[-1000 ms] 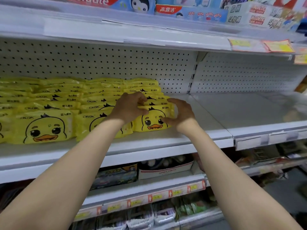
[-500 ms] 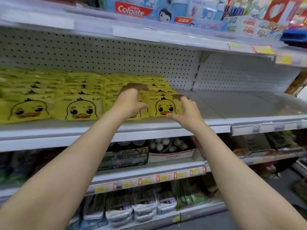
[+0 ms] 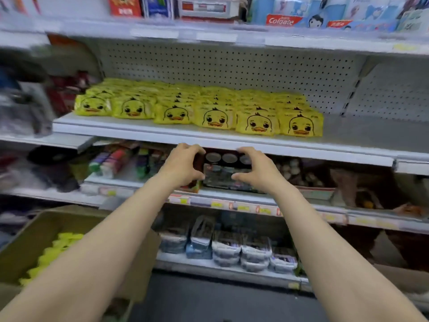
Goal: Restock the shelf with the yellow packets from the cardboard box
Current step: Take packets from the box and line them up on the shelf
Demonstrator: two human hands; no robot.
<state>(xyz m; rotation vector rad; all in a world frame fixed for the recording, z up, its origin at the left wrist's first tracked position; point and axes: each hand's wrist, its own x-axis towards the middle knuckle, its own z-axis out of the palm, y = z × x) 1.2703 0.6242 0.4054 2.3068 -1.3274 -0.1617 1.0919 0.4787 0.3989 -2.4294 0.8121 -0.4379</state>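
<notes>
Cardboard box (image 3: 25, 238) stands low at the far left, open at the top, with a heap of yellow packets (image 3: 56, 249) inside (too blurred to count, from where I stand). Up and to the right of it runs the white shelf (image 3: 139, 133), and on it I count six front packets (image 3: 214, 118) side by side, each showing one duck face. Each of the six heads a row of more yellow packs running back toward the pegboard (image 3: 232, 66); how many lie in each row I cannot tell. The six rows fill the left and middle of the shelf, and the stretch at its right end is bare metal.

Below the shelf's front edge, two bare arms reach forward. The left hand (image 3: 183, 166) hangs in the air in front of the lower shelf (image 3: 232, 196), fingers and thumb curved into a loose C with nothing between them. Just to its right, the right hand (image 3: 255, 169) mirrors it, equally empty, thumb and fingers spread apart. The two hands face each other, close but not touching, and neither touches a packet.

High at the upper right, toothpaste boxes (image 3: 284, 19) line the top shelf.
</notes>
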